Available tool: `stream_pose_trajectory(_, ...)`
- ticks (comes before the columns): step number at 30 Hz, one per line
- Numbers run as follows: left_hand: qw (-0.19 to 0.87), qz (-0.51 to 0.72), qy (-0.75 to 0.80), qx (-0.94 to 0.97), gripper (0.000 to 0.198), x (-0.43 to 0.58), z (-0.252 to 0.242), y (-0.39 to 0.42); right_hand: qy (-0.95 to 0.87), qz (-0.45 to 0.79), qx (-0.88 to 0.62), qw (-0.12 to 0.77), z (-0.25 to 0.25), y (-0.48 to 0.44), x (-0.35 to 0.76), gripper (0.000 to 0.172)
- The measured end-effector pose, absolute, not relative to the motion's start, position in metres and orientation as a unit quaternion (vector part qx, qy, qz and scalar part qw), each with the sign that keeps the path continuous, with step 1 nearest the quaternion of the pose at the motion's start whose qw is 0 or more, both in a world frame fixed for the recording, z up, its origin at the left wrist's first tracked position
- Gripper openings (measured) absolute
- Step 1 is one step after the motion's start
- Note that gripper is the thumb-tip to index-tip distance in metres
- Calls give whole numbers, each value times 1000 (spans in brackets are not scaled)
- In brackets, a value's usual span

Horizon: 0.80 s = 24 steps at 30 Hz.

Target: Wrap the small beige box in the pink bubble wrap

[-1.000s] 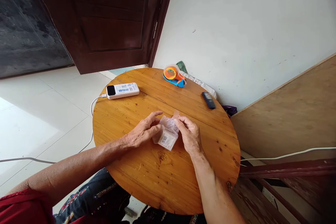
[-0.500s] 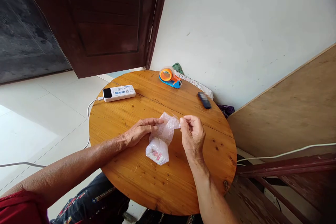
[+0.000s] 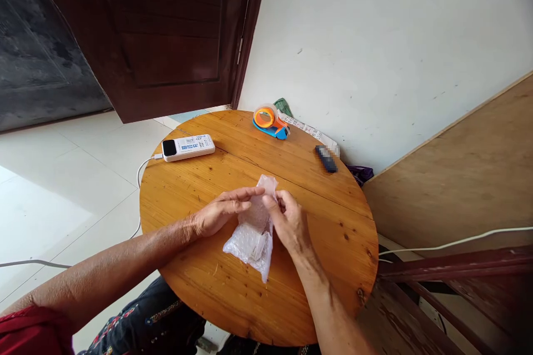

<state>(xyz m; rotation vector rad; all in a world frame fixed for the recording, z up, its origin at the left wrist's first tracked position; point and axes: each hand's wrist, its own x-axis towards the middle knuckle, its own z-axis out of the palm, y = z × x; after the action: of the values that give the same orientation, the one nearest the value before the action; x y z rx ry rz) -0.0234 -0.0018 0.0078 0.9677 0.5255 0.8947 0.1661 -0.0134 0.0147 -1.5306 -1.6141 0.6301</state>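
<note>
A piece of clear bubble wrap [image 3: 256,213] lies on the round wooden table [image 3: 195,272] between my hands. Its near end is spread out and a whitish item [image 3: 252,245] shows through the plastic there; its kind cannot be made out. My left hand [image 3: 227,208] is at the wrap's left edge, fingers stretched out and thumb apart, holding nothing. On the other side, my right hand [image 3: 287,219] pinches the wrap's upper right edge between thumb and bent fingers.
A white power bank [image 3: 189,147] with a cable sits at the back left. An orange and blue tape dispenser [image 3: 270,121] stands at the far edge, and a dark blurred object [image 3: 325,158] lies at the right. A wall [image 3: 375,39] rises behind the table.
My right hand has moved left, close to my left hand. The folded near end of the bubble wrap has opened out flatter, and its red print no longer shows.
</note>
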Motion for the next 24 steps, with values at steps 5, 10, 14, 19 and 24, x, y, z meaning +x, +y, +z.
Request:
stream_pose_trajectory(5, 741, 473, 291, 377, 44, -28, 9, 10, -505, 401, -545, 536, 10, -1, 183, 39)
stream_pose_trajectory(10, 578, 491, 407, 509, 50, -31, 9, 10, -418, 494, -499, 576, 6, 6, 187, 37)
stream_pose_trajectory(14, 365, 468, 472, 652, 54, -30, 13, 1, -388, 550, -476, 566, 6, 1, 183, 36)
stream_pose_trajectory(19, 404, 426, 485, 649, 44, -25, 10, -1, -346, 600, -451, 563, 9, -5, 178, 37)
stream_pose_trajectory(24, 588, 503, 464, 431, 22, -31, 6, 13, -331, 560, -465, 601, 8, 2, 186, 37)
